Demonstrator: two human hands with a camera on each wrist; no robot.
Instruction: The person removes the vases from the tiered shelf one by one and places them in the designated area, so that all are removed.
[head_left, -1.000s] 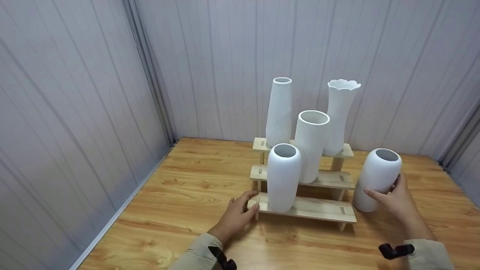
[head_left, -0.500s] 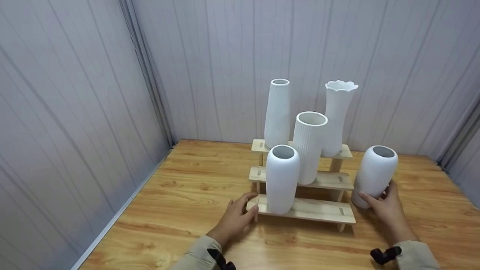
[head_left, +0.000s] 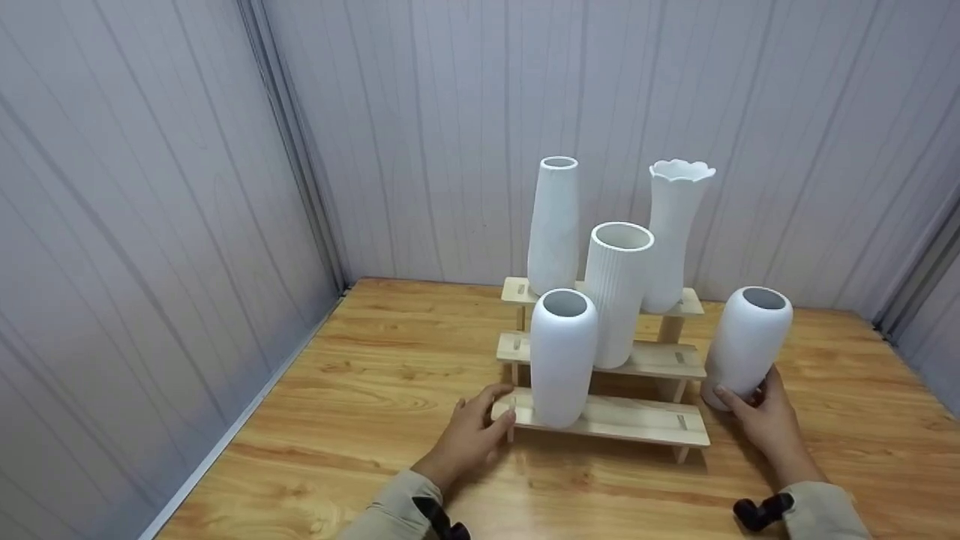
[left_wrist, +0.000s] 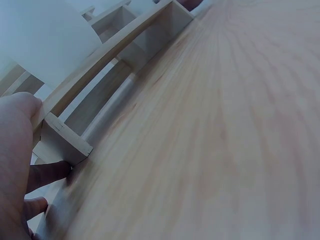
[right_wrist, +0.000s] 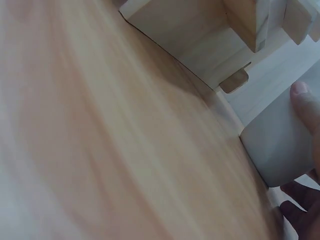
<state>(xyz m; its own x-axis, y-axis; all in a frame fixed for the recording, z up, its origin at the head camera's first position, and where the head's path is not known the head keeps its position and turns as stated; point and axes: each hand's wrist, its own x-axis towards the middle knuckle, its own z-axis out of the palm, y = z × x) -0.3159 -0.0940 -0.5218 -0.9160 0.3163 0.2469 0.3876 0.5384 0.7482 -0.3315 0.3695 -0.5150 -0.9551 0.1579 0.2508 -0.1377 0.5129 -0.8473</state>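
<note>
My left hand grips the left end of the bottom step of a three-tier wooden stand. In the left wrist view its thumb lies against the step's edge and its fingertips reach the end leg. My right hand holds a smooth white vase low on its body, thumb at the front and fingers round the far side. That vase is upright, right of the stand, its base down at the tabletop. A similar rounded white vase stands on the bottom step, towards the left.
The middle step bears a ribbed white vase. On the top step are a tapered vase at left and a scalloped-rim vase at right. The wooden table ends at a panelled back wall and side walls.
My right hand and its vase have shifted slightly back and left, closer to the stand's right side. The hand now sits lower on the vase. My left hand keeps its place on the stand.
</note>
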